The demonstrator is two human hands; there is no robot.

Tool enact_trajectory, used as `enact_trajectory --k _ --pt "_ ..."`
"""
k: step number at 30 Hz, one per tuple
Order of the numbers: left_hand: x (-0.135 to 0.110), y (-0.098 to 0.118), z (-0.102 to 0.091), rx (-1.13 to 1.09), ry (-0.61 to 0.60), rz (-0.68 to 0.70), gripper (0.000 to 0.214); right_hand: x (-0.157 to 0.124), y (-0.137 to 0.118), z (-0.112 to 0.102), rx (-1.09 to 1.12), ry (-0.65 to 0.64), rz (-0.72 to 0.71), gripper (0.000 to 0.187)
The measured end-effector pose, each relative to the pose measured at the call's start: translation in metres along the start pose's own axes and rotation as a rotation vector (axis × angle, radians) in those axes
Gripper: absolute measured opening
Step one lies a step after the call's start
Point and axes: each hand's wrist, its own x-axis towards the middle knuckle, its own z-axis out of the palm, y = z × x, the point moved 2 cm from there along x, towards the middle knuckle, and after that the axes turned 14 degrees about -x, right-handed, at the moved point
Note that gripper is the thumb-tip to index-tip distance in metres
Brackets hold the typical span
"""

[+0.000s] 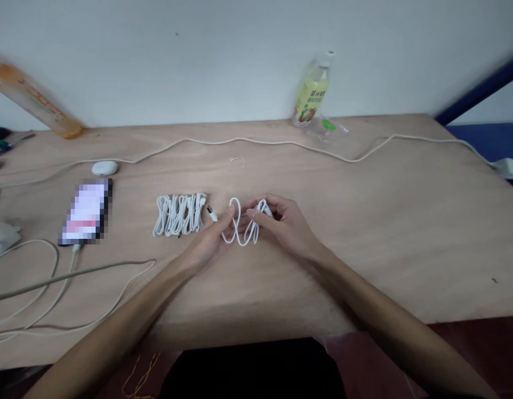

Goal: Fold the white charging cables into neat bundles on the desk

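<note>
Between my two hands is a white USB cable, partly looped, held above the wooden table. My left hand pinches it close to the USB plug, which sticks out past the thumb. On the other side, my right hand is closed on the gathered loops, thumb on top; the cable's other end seems to be there, partly covered by fingers. Just left of my left hand lies a row of several coiled white cables.
A long white cord crosses the back of the table to a white power strip. A phone on a charging cable, a white earbud case, an orange bottle and a yellow-labelled bottle stand or lie around. Loose twist ties lie mid-table.
</note>
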Motion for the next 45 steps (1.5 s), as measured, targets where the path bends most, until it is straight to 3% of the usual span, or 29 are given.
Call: enact_trajectory --k 7,17,27,34,45 --pt "-0.004 0.003 0.002 0.023 -0.026 -0.023 0.041 0.001 0.002 0.000 0.089 0.021 0.020 0.036" --pt "-0.003 0.003 -0.003 -0.103 0.031 -0.037 0.039 0.003 0.001 -0.002 0.055 0.075 0.027 0.037" --pt "0.002 0.008 -0.004 -0.091 0.106 0.135 0.040 0.006 0.005 -0.009 -0.159 0.188 0.002 0.030" --pt "0.000 0.011 -0.006 -0.080 0.213 0.240 0.024 0.007 0.007 -0.009 -0.224 0.171 -0.014 0.030" --pt "-0.001 0.010 -0.002 -0.092 0.176 0.207 0.022 0.011 0.006 -0.005 0.176 0.202 0.099 0.044"
